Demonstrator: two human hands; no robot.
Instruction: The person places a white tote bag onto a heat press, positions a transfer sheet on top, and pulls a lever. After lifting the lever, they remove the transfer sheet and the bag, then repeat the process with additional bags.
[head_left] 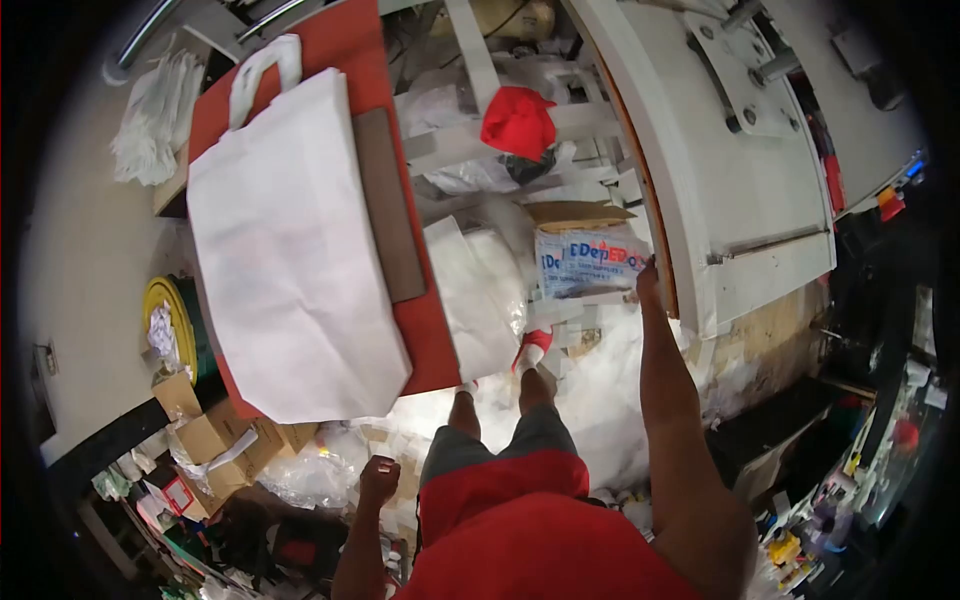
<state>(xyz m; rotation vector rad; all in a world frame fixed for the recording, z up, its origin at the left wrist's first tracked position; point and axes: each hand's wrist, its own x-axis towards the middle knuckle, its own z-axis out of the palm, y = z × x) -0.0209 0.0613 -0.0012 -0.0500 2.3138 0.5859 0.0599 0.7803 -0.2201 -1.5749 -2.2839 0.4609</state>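
My right hand [648, 282], its arm stretched forward, closes on the right edge of a white printed bag [592, 262] with blue and red "DepED" lettering. The bag lies flat-looking beside the frame of the white machine; its exact fold is too small to tell. Down by my left side, my left hand [379, 479] hangs with the fingers curled and nothing visible held in them. A large white tote bag [290, 250] with a handle loop is spread over a red board [220, 105], ahead and to the left of that hand.
A grey-brown strip [388, 205] lies beside the tote. Red cloth [518, 122] hangs on a white crossbar. White sheets [475, 290] in clear plastic sit below. Cardboard boxes [215, 445] and a yellow-rimmed bin [168, 330] stand left. A white machine table [735, 170] is on the right.
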